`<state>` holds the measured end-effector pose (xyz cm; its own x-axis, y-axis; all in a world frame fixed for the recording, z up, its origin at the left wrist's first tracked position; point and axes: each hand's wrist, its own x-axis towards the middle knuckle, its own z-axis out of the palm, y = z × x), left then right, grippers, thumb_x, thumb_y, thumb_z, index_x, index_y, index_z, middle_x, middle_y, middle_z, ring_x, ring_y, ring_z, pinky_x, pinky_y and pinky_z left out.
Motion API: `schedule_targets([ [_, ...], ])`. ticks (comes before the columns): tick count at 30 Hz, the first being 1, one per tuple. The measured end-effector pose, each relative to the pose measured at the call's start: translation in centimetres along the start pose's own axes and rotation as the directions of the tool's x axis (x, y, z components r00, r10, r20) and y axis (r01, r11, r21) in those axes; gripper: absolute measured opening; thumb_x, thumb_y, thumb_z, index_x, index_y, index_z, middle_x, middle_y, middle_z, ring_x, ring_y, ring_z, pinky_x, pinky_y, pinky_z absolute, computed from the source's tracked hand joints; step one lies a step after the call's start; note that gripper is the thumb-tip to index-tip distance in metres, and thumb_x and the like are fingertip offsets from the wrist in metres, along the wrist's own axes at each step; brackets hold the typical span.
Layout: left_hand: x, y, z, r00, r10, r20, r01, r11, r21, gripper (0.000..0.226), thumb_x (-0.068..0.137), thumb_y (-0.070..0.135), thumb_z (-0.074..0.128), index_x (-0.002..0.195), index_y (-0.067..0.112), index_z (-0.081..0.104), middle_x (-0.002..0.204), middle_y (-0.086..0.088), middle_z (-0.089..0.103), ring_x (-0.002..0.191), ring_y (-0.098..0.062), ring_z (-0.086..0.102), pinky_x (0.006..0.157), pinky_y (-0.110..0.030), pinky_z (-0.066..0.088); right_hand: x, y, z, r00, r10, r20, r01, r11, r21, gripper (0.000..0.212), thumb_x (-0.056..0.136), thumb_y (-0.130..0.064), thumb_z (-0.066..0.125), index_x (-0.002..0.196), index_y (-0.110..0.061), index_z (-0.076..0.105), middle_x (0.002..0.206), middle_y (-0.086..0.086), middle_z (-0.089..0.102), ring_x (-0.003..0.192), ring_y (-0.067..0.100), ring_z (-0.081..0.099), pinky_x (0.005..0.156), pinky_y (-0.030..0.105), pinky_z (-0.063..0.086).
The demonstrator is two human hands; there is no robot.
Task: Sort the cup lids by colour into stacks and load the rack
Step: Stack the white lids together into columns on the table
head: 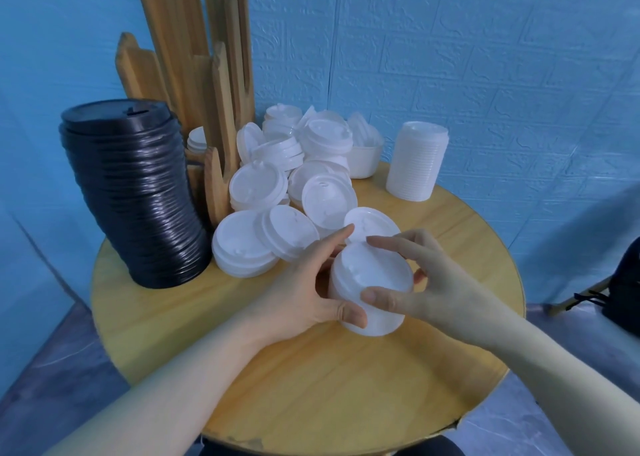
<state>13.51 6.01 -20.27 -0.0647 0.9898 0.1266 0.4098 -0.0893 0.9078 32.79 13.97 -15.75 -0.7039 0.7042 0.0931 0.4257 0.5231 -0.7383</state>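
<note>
Both hands, left hand [304,282] and right hand [426,282], grip the short white lid stack [370,282] between them, tilted; loose white lids [294,192] lie just beyond.

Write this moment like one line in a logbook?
both hands: left hand, right hand | holding: small white lid stack | black stack: done

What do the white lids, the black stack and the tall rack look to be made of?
White lids: thin plastic, apparently, slightly translucent with moulded rims. Black stack: likely the same plastic, glossy highlights on its ridges. Rack: wood, pale brown with visible grain, seemingly unpainted.
</note>
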Motion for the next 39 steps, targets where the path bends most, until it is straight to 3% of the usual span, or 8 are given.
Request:
schedule_targets([
  [7,-0.2,-0.1,-0.2,0.999,0.030,0.016,-0.030,0.999,0.015,0.103,0.058,0.043,0.092,0.143,0.052,0.034,0.144,0.022,0.043,0.135,0.009,0.037,0.119,-0.028,0.030,-0.4,-1.7,1.1,0.996,0.013,-0.085,-0.039,0.951,-0.306,0.080,0.070,-0.066,0.066,0.140,-0.036,0.041,0.120,-0.018,0.035,0.120,0.000,0.035,0.098,0.025,0.040],
  [16,-0.2,0.2,-0.3,0.999,0.031,0.035,-0.032,0.998,0.048,0.098,0.058,0.055,0.082,0.145,0.046,0.038,0.142,0.027,0.043,0.129,0.018,0.037,0.105,-0.005,0.031,-0.8,1.5,1.1,0.995,-0.103,0.005,0.103,0.994,0.021,0.075,0.079,-0.062,0.060,0.145,-0.032,0.039,0.134,-0.032,0.038,0.133,-0.010,0.029,0.109,0.012,0.026],
  [22,-0.3,0.5,-0.3,0.999,0.007,0.034,-0.006,1.000,-0.003,0.097,0.056,0.056,0.082,0.143,0.041,0.041,0.142,0.025,0.049,0.132,0.010,0.042,0.113,-0.022,0.036,-0.8,2.8,2.0,0.988,-0.145,-0.049,0.151,0.978,0.147,0.077,0.077,-0.067,0.058,0.144,-0.034,0.040,0.134,-0.030,0.040,0.137,-0.004,0.029,0.112,0.014,0.024],
  [29,-0.6,0.4,-0.3,0.998,0.019,0.060,-0.021,0.999,0.029,0.106,0.053,0.079,0.076,0.144,0.054,0.029,0.150,0.031,0.036,0.138,0.015,0.030,0.114,-0.019,0.029,-0.8,3.3,2.8,0.975,-0.188,-0.116,0.204,0.969,0.142,0.080,0.075,-0.075,0.055,0.143,-0.035,0.042,0.132,-0.029,0.043,0.136,0.002,0.034,0.112,0.020,0.029],
  [33,-0.5,0.4,-0.1,0.999,0.029,0.045,-0.031,0.999,0.030,0.096,0.059,0.067,0.076,0.143,0.055,0.031,0.149,0.033,0.035,0.136,0.018,0.029,0.112,-0.014,0.029,-0.6,3.6,2.2,0.969,-0.221,-0.113,0.238,0.956,0.173,0.074,0.080,-0.079,0.043,0.140,-0.034,0.047,0.129,-0.027,0.048,0.133,0.004,0.039,0.109,0.019,0.029],
  [36,-0.5,0.4,-0.1,0.999,0.029,0.031,-0.030,0.999,0.023,0.092,0.058,0.064,0.077,0.140,0.052,0.036,0.143,0.034,0.040,0.132,0.018,0.034,0.105,-0.006,0.031,0.7,4.3,1.2,0.935,-0.197,-0.295,0.270,0.934,0.233,0.050,0.092,-0.062,0.043,0.127,-0.030,0.059,0.119,-0.018,0.060,0.123,0.010,0.049,0.106,0.025,0.035],
  [38,-0.5,0.3,0.0,0.999,0.027,0.024,-0.027,0.999,0.019,0.090,0.058,0.063,0.077,0.138,0.052,0.038,0.141,0.033,0.043,0.130,0.017,0.037,0.102,-0.005,0.033,2.0,5.0,0.2,0.917,-0.230,-0.326,0.254,0.967,0.032,0.034,0.093,-0.026,0.052,0.126,-0.034,0.057,0.123,-0.017,0.058,0.120,0.005,0.045,0.106,0.032,0.034],
  [39,-0.5,0.3,0.0,0.999,0.025,0.021,-0.025,0.999,0.021,0.090,0.057,0.063,0.077,0.138,0.052,0.039,0.141,0.032,0.044,0.129,0.017,0.037,0.101,-0.004,0.033,2.8,5.5,-0.2,0.927,-0.247,-0.282,0.228,0.969,-0.098,0.048,0.089,-0.009,0.054,0.126,-0.038,0.054,0.128,-0.017,0.054,0.121,0.004,0.040,0.107,0.036,0.030],
])
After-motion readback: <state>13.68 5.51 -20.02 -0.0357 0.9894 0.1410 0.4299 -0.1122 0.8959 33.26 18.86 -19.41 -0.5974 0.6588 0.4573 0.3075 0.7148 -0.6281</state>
